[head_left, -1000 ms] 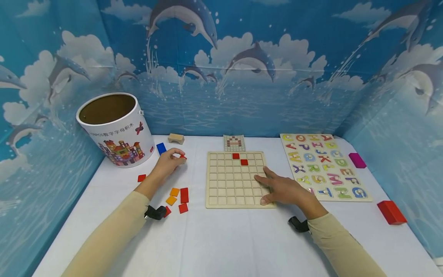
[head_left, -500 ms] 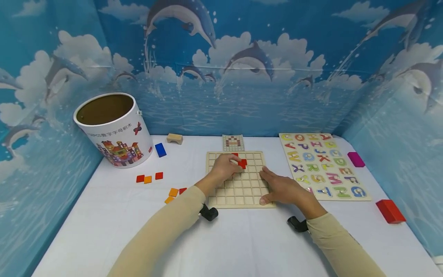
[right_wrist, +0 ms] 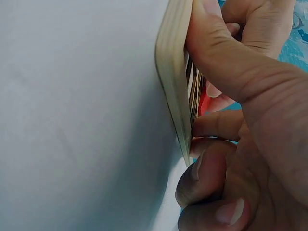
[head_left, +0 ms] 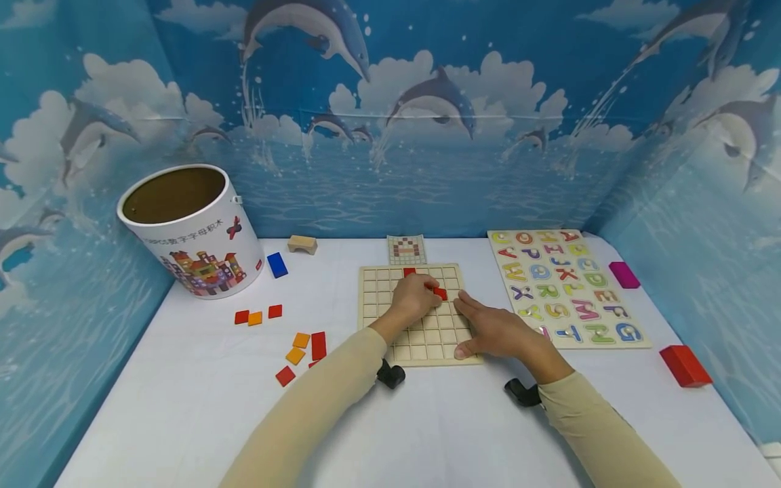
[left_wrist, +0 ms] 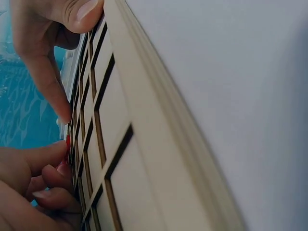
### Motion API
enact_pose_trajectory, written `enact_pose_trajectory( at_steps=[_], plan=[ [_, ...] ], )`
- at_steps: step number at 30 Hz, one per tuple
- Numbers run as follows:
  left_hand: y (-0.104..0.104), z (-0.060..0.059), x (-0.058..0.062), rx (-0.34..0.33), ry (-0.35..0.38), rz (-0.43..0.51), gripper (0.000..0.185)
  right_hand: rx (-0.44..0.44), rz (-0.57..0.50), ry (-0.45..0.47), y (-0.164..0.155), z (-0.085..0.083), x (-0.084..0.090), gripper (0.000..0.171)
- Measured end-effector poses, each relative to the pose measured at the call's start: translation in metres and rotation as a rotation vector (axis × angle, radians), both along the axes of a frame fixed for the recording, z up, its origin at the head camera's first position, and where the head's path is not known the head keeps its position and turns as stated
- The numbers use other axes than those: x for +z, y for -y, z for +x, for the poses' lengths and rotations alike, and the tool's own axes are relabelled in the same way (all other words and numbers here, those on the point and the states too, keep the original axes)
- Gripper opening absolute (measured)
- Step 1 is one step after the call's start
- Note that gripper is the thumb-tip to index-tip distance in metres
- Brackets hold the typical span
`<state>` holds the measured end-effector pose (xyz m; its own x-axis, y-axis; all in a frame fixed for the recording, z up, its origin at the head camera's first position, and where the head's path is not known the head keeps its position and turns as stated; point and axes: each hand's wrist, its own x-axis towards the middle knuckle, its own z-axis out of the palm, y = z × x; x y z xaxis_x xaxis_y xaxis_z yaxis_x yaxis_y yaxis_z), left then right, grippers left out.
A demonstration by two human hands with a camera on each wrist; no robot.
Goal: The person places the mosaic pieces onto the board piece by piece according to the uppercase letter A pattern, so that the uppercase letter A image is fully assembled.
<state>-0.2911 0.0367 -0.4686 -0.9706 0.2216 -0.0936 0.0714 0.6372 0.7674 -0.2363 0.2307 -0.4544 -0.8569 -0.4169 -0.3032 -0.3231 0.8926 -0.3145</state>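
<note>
**A:** Left hand (head_left: 415,298) status?

**B:** On the grid board (head_left: 381,318), upper middle, fingers curled, tips pressing a red tile (head_left: 441,294) into a cell. Fingertips (left_wrist: 53,166) bunched at the red edge in the left wrist view. Forearm comes in diagonally from bottom centre, sleeve to the wrist.

**A:** Right hand (head_left: 494,331)?

**B:** Flat on the board's right part, fingers straight and spread, pointing up-left toward the tile, thumb at the board's near-right corner. Holding nothing, just resting on the wood. Right wrist view shows the thumb (right_wrist: 226,53) lying over the board edge.

**A:** Tiles on the board, count?

**B:** Two red visible: the one under the left fingertips, plus another red tile (head_left: 409,272) one row up, partly hidden by the hand. Can't tell if more sit under the hand.

**A:** Loose tiles on the counter (head_left: 427,434)?

**B:** Left of the board. One row of three (head_left: 258,316): red, orange, red. Nearer cluster (head_left: 302,352): two orange, three red, one of those red mostly hidden behind the left arm. So eight loose.

**A:** Everything else?

**B:** One pattern card (head_left: 406,249) just behind the board. One alphabet puzzle (head_left: 564,288) to the right. One magenta block (head_left: 624,274) beside its far right edge, one big red block (head_left: 685,365) near right. Far left: one open bucket (head_left: 192,230), one blue block (head_left: 277,264) next to it, one wooden arch block (head_left: 302,244) at the back.
</note>
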Motion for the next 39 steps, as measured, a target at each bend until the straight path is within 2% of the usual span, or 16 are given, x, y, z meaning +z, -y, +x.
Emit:
enact_pose_trajectory(
  at_steps=[5,8,11,15,18,22,25,28,31,33,39],
  plan=[
    [0.006,0.002,0.001,-0.027,-0.005,0.019,0.034,0.002,-0.001,0.006,0.003,0.000,0.001,0.113],
    [0.019,0.005,0.006,-0.044,0.007,0.048,0.036,0.002,0.001,0.010,0.005,0.000,0.001,0.113],
    [0.047,0.011,0.014,-0.059,0.059,0.137,0.038,0.002,0.002,0.013,0.006,0.000,0.001,0.113],
    [0.102,0.020,0.027,-0.043,0.116,0.236,0.040,-0.008,-0.007,0.017,0.006,0.000,0.001,0.112],
    [0.150,0.028,0.036,0.030,0.130,0.220,0.041,-0.013,-0.016,0.017,0.004,0.001,0.001,0.111],
    [0.217,0.044,0.040,0.179,0.171,0.178,0.043,-0.007,-0.025,0.016,0.001,0.001,0.000,0.112],
    [0.264,0.054,0.035,0.297,0.192,0.176,0.044,0.003,-0.029,0.010,0.000,0.000,-0.002,0.112],
    [0.301,0.061,0.025,0.416,0.207,0.197,0.047,0.007,-0.029,0.006,0.000,0.000,-0.003,0.112],
    [0.326,0.067,0.017,0.504,0.207,0.193,0.050,0.005,-0.036,0.011,-0.001,0.001,-0.001,0.111],
    [0.337,0.070,0.012,0.529,0.211,0.179,0.053,0.006,-0.038,0.013,-0.001,0.001,0.000,0.110],
    [0.348,0.074,0.003,0.505,0.214,0.090,0.055,0.006,-0.038,0.006,0.001,0.002,-0.001,0.110]
  ],
)
